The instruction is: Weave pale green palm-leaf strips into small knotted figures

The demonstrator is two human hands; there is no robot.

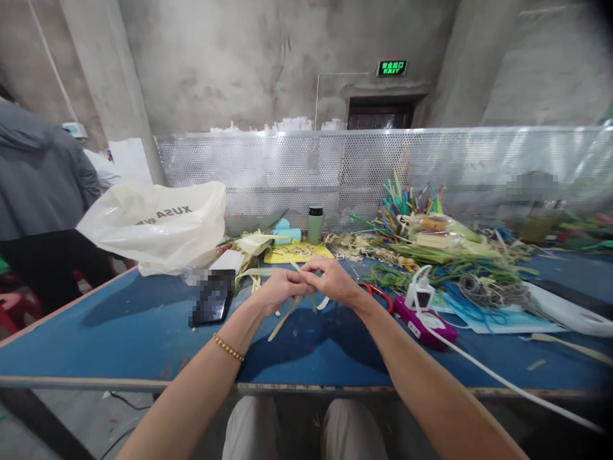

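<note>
My left hand (279, 291) and my right hand (330, 278) meet above the blue table (143, 345), fingertips pinched close together. Between them they hold pale green-yellow leaf strips (286, 319), whose ends stick out below and above the fingers. How the strips cross is hidden by my fingers. To the left of my hands lies a phone (213, 297). Just beyond them, a yellow sheet (287, 253) lies flat with leaf pieces around it. Red-handled scissors (380, 297) rest beside my right wrist, partly covered by it.
A white plastic bag (158, 223) stands at the left, near a person in grey (43, 172). A green bottle (315, 225) is at the back. On the right are a purple power strip (426, 324) with a white charger and cable, coloured cords (483, 287) and a white tool (567, 310).
</note>
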